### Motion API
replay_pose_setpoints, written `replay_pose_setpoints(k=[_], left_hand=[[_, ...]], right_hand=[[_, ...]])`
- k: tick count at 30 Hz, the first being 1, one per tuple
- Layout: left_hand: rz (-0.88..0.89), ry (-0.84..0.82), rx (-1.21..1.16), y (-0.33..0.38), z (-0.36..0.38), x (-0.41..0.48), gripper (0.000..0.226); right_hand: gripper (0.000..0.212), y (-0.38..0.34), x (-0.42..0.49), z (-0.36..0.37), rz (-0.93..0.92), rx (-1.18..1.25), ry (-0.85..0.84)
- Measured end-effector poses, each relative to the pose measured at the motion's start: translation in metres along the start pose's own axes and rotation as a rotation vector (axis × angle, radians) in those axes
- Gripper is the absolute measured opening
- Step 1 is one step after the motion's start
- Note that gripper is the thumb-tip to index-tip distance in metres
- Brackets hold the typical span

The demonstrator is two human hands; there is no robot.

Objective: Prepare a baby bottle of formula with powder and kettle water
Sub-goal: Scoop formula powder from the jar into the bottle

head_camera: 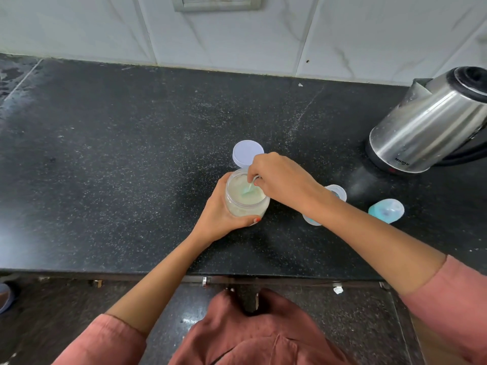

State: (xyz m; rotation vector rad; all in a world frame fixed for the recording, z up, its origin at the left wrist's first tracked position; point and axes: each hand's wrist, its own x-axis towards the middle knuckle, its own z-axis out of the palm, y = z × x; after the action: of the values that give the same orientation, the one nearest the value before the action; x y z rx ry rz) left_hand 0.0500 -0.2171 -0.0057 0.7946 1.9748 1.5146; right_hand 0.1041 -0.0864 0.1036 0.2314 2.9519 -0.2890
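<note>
A clear jar (246, 204) of pale formula powder stands open on the black counter (118, 167), and my left hand (218, 216) grips its side. Above the jar's mouth my right hand (282, 180) pinches the handle of a teal scoop (249, 189), whose bowl dips into the powder. The jar's white lid (247, 153) lies flat just behind the jar. Mostly hidden beneath my right forearm is the baby bottle (337, 192), showing only its rim and base. Its teal cap with nipple (386, 210) lies on its side further right.
A steel electric kettle (432, 127) sits on its base at the right, against the white tiled wall (263, 35). A wall socket plate (216, 2) is at the top. The counter's front edge (184, 272) runs below my arms.
</note>
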Motion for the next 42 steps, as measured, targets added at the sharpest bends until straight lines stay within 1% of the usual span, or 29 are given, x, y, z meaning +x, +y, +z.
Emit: replay_pose_setpoints(k=[2,7,8,10,12,14,16,18,20,23,28,31,37,42], left_hand=[[0.002,0.000,0.002,-0.001,0.000,0.000,0.088],[0.002,-0.005,0.005,-0.001,0.000,0.001,0.086],[0.001,-0.003,0.005,-0.002,-0.001,0.001,0.086],[-0.001,-0.002,0.001,-0.002,0.000,0.001,0.087],[-0.002,-0.002,-0.003,-0.003,0.000,0.001,0.087],[0.004,-0.003,-0.004,-0.004,0.000,0.001,0.087],[0.011,0.000,-0.008,-0.004,0.000,0.001,0.088],[0.014,0.002,-0.017,-0.004,0.000,0.001,0.088],[0.017,0.003,-0.023,-0.003,0.000,0.001,0.087],[0.020,0.005,-0.024,-0.002,0.000,0.001,0.085],[0.014,0.001,-0.029,0.000,0.000,0.000,0.085],[0.011,0.002,-0.031,0.000,0.000,0.000,0.084],[0.010,-0.003,-0.024,0.000,0.000,0.000,0.085],[0.017,0.001,-0.019,-0.002,0.000,0.000,0.086]], right_hand=[[0.028,-0.001,-0.001,0.003,-0.056,-0.073,0.024],[0.028,0.001,-0.002,-0.003,-0.175,-0.111,0.046],[0.028,0.001,-0.003,-0.003,-0.217,-0.148,0.046],[0.019,0.003,-0.001,0.001,-0.344,-0.266,0.075],[0.022,0.003,-0.002,0.001,-0.411,-0.272,0.109],[0.022,0.002,-0.002,-0.002,-0.422,-0.360,0.047],[0.032,0.005,-0.002,-0.001,-0.395,-0.361,-0.028],[0.034,0.008,0.001,-0.001,-0.350,-0.340,-0.062],[0.031,0.009,0.006,0.001,-0.277,-0.286,-0.088],[0.026,0.008,0.008,-0.001,-0.182,-0.141,-0.131],[0.020,0.005,0.005,-0.002,-0.112,0.003,-0.136],[0.017,0.004,0.005,0.001,-0.094,0.052,-0.109],[0.013,0.002,0.004,-0.001,-0.122,0.150,-0.182],[0.011,0.004,0.007,-0.004,-0.099,0.230,-0.193]])
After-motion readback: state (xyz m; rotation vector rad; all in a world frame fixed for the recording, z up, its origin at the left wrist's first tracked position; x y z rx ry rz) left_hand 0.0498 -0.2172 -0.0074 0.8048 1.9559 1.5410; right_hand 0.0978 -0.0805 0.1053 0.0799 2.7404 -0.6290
